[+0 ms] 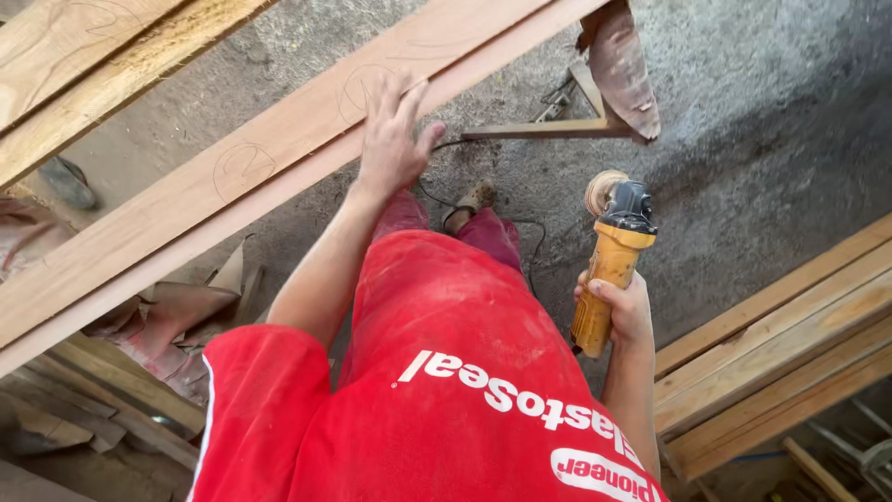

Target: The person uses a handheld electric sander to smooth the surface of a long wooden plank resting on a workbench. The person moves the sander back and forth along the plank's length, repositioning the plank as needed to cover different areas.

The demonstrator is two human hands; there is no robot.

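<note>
Yellow-bodied angle grinder with a black head and a worn sanding disc was held in the right hand, fingers wrapped fully round its body, disc end pointing away from the person over the concrete floor. Left hand lay flat, fingers spread, on a long reddish timber plank that ran diagonally across the view and bore pencilled oval marks. A black power cord trailed on the floor near the person's foot. Further planks lay stacked to the right, well apart from the grinder.
</note>
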